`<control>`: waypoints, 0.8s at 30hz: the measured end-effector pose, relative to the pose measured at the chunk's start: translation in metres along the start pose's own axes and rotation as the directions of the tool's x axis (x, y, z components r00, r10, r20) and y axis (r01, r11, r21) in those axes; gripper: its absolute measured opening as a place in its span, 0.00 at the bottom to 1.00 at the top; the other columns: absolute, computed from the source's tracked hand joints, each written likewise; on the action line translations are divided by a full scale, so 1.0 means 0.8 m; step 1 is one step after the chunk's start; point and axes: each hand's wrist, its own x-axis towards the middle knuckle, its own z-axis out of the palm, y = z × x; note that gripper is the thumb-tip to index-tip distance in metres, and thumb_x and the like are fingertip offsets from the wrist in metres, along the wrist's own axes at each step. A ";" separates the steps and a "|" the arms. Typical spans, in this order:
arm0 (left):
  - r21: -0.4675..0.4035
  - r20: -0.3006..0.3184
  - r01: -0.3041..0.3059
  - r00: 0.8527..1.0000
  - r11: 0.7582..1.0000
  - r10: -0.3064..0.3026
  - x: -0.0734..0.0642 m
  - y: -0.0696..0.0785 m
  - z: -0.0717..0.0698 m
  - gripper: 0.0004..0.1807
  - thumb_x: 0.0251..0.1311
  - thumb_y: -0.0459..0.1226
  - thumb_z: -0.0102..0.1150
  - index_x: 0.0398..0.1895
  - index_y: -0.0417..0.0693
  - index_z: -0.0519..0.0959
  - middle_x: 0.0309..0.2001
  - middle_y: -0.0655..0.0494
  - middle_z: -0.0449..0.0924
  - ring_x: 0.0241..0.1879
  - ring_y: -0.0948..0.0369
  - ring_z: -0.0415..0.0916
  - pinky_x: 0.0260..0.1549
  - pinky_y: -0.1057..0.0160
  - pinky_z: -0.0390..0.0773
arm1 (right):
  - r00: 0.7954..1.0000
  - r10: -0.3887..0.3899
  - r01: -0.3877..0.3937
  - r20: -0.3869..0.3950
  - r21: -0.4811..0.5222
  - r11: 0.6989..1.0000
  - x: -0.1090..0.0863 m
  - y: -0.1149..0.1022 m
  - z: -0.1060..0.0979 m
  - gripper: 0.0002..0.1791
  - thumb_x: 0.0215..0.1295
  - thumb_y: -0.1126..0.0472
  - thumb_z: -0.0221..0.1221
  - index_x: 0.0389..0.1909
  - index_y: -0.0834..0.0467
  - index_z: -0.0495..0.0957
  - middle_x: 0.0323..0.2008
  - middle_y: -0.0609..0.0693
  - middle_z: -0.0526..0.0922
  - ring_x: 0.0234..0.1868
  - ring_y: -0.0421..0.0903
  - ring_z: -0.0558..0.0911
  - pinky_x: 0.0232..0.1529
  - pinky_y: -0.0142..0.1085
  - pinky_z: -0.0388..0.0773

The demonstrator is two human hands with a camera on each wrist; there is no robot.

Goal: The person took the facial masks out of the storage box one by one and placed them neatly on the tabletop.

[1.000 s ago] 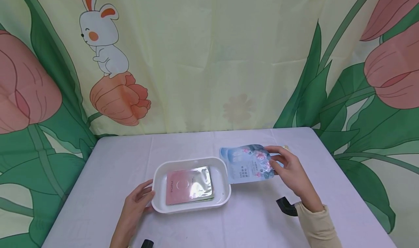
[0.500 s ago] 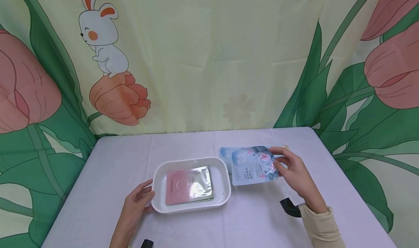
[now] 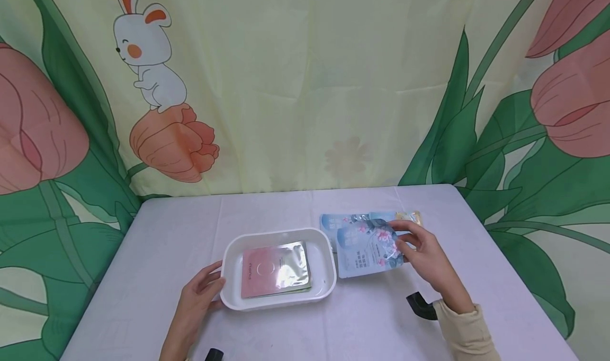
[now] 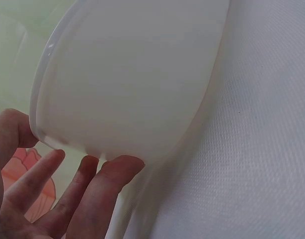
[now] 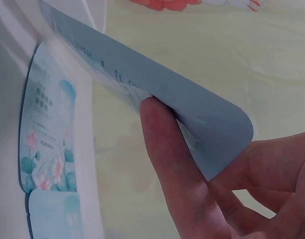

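My right hand [image 3: 421, 247] pinches a blue sheet-mask packet [image 3: 369, 250] with pink flowers by its right edge, holding it tilted above the table to the right of the white tray [image 3: 329, 292]. From the right wrist view, the packet [image 5: 157, 79] appears edge-on between thumb and fingers. The fingertips of my left hand [image 3: 200, 292] rest against the tray's left end, and the left wrist view shows them spread along its outer wall [image 4: 127, 89]. Inside the tray lies a pink and silver mask packet [image 3: 267, 271], with the edge of another beneath it.
Behind the held packet, more blue packets [image 3: 329, 222] lie on the table [image 3: 276, 213], partly hidden; one has a gold corner [image 3: 413, 217]. Packets with lotus pictures [image 5: 48, 124] show in the right wrist view. A printed curtain [image 3: 305, 112] hangs behind the table.
My right hand has drawn the blue packet slightly right and toward me, uncovering more of the packets behind it. My left hand and the tray have stayed still.
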 end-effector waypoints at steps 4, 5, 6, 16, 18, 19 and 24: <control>-0.003 0.000 0.002 1.000 1.000 -0.002 -0.001 0.000 0.000 0.29 0.63 0.43 0.64 0.68 0.57 0.70 0.63 0.43 0.74 0.48 0.62 0.82 0.36 0.64 0.85 | 1.000 0.007 -0.007 0.017 0.007 1.000 0.000 0.007 0.002 0.24 0.71 0.73 0.51 0.67 0.62 0.66 0.66 0.63 0.66 0.57 0.61 0.74 0.40 0.33 0.84; -0.005 0.000 0.002 1.000 1.000 -0.002 -0.001 0.000 0.000 0.29 0.63 0.43 0.64 0.68 0.57 0.70 0.63 0.43 0.74 0.47 0.62 0.82 0.36 0.64 0.85 | 1.000 0.009 -0.009 0.020 0.007 1.000 0.000 0.008 0.003 0.24 0.71 0.73 0.51 0.67 0.62 0.66 0.66 0.63 0.66 0.57 0.61 0.74 0.40 0.33 0.84; -0.005 0.000 0.002 1.000 1.000 -0.002 -0.001 0.001 0.000 0.29 0.63 0.43 0.64 0.68 0.57 0.70 0.63 0.43 0.75 0.47 0.63 0.82 0.36 0.64 0.85 | 1.000 0.010 -0.010 0.022 0.006 1.000 0.001 0.010 0.004 0.24 0.71 0.73 0.51 0.67 0.62 0.66 0.66 0.63 0.66 0.57 0.61 0.74 0.39 0.33 0.84; -0.007 -0.008 -0.001 1.000 1.000 0.001 -0.001 0.001 0.001 0.30 0.63 0.43 0.64 0.68 0.57 0.70 0.63 0.43 0.74 0.46 0.62 0.82 0.37 0.64 0.85 | 0.999 0.028 -0.028 0.044 -0.003 1.000 0.003 0.024 0.015 0.23 0.70 0.73 0.51 0.65 0.61 0.69 0.65 0.63 0.68 0.56 0.61 0.75 0.39 0.33 0.83; -0.007 -0.009 0.001 1.000 1.000 -0.001 -0.001 0.001 0.001 0.30 0.63 0.43 0.65 0.68 0.57 0.70 0.63 0.43 0.75 0.46 0.62 0.82 0.37 0.64 0.86 | 0.998 0.031 -0.030 0.048 -0.002 1.000 0.004 0.027 0.017 0.23 0.70 0.73 0.51 0.65 0.61 0.69 0.65 0.63 0.69 0.56 0.60 0.75 0.39 0.33 0.83; -0.007 -0.009 0.002 1.000 1.000 -0.002 -0.001 0.001 0.001 0.30 0.63 0.43 0.65 0.68 0.57 0.70 0.63 0.43 0.75 0.46 0.63 0.82 0.37 0.64 0.86 | 0.998 0.033 -0.033 0.050 -0.003 0.999 0.004 0.028 0.018 0.23 0.70 0.73 0.51 0.65 0.61 0.69 0.65 0.63 0.69 0.56 0.60 0.75 0.40 0.33 0.83; -0.009 -0.006 0.002 1.000 1.000 -0.002 -0.001 0.001 0.001 0.30 0.63 0.43 0.65 0.68 0.57 0.70 0.63 0.43 0.74 0.46 0.63 0.82 0.37 0.64 0.85 | 0.997 0.058 -0.058 0.054 -0.002 0.998 0.004 0.033 0.024 0.23 0.70 0.72 0.51 0.65 0.62 0.68 0.65 0.64 0.68 0.56 0.60 0.76 0.40 0.33 0.84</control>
